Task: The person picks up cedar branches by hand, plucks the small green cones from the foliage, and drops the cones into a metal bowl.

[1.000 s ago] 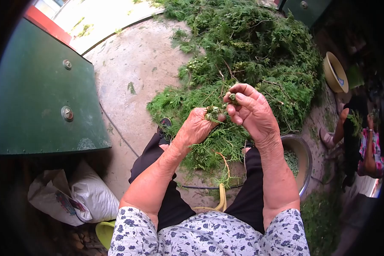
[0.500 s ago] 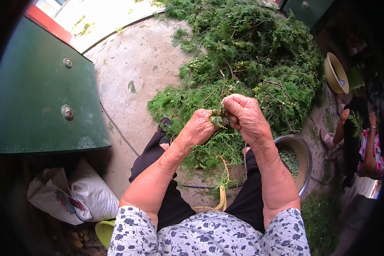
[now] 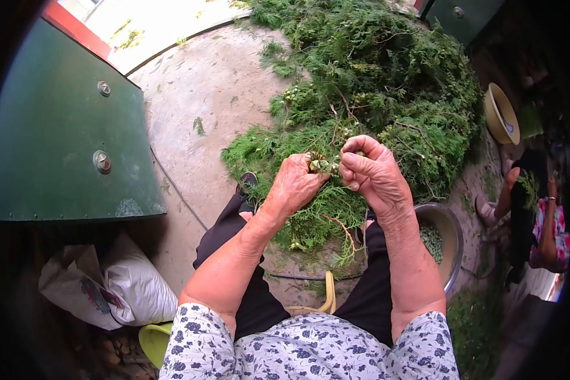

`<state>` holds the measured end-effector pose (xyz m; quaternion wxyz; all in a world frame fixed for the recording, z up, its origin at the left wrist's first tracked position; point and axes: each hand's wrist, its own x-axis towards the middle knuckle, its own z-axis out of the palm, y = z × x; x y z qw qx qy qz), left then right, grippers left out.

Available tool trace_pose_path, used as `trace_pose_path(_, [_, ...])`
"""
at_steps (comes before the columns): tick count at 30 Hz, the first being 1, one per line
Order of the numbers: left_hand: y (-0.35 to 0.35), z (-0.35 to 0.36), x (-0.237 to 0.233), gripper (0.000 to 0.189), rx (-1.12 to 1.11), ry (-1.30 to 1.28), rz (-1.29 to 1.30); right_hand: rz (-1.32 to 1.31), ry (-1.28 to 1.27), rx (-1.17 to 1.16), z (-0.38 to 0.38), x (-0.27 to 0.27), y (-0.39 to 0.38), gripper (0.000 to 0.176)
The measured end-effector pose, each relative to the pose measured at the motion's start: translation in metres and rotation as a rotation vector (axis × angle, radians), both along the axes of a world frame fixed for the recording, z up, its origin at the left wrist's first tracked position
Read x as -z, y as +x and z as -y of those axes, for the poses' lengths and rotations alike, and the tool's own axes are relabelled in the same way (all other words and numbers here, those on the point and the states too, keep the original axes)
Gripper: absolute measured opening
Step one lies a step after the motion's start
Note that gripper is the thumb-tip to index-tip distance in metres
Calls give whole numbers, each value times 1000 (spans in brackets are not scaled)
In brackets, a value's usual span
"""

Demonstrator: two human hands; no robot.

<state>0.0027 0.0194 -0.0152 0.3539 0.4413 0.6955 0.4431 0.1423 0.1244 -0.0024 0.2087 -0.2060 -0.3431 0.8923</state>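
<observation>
My left hand [image 3: 296, 185] is closed around an evergreen sprig [image 3: 345, 231] with flat, feathery leaves, which hangs down below the fist. Small pale-green cones [image 3: 318, 166] poke out at the top of that grip. Just to the right, my right hand [image 3: 375, 174] is pinched, thumb against forefinger, slightly apart from the cones. A tiny bit of something shows between those fingertips, too small to name. Both hands are over the near edge of a large heap of cut evergreen branches [image 3: 386, 82]. Beside my right knee, a metal basin [image 3: 454, 237] contains many small green cones [image 3: 431, 242].
A green metal door panel [image 3: 63, 139] stands at left, above white sacks [image 3: 139, 285] and a yellow-green basin [image 3: 153, 345]. A cable [image 3: 180, 193] crosses the concrete floor. At right are a beige basin [image 3: 501, 114] and another seated person [image 3: 548, 234] near a leafy sprig.
My right hand has drawn slightly right, away from my left fist, leaving a gap. The sprig's lower end has swung rightward and up, and the cones in the left grip now show more clearly.
</observation>
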Motion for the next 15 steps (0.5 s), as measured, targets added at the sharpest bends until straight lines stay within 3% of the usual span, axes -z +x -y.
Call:
trace_pose_path(3, [0,0,2,24,-10,26,11,295,172,-14,11,-17,-6,18])
trace_pose_path(4, [0,0,1,24,-9,25,12,295,171,-13,12,-17,-6,18])
trace_pose_path(6, [-2,1,-5,21,3,2,314,250,273,-62,14,-16,-5,19])
trace_pose_path(15, [-5,2,0,21,-1,-28,288,327,440,43,22,-9,-9,20])
